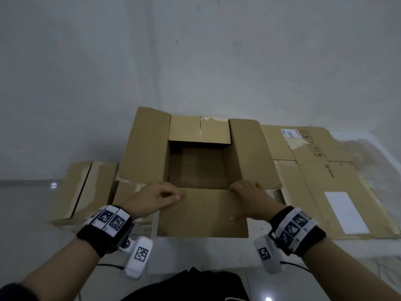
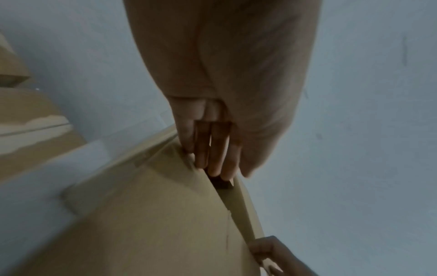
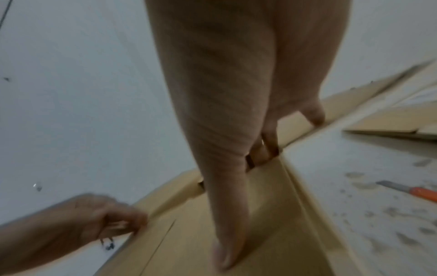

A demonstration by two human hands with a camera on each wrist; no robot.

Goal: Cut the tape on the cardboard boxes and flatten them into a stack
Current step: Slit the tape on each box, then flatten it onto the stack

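Both hands hook over the near rim of the open cardboard box (image 1: 198, 166) on the floor: left hand (image 1: 159, 195) fingers curled over one corner, right hand (image 1: 249, 192) over the other. Light, stiff board likely folds best pushed at opposite corners. Flattened boxes (image 1: 321, 181) lie alongside.

A bare storage or packing corner, not a furnished room. Plain whitish wall (image 1: 195, 51), scuffed and unadorned, meets a pale floor (image 1: 26, 205) along a low skirting line. Cardboard dominates: an open box (image 1: 197, 166) stands against the wall, another box (image 1: 82, 192) to its left, flattened boxes (image 1: 325, 181) bearing shipping labels to its right. A utility knife (image 3: 411, 189) lies on the floor among scraps of torn tape.
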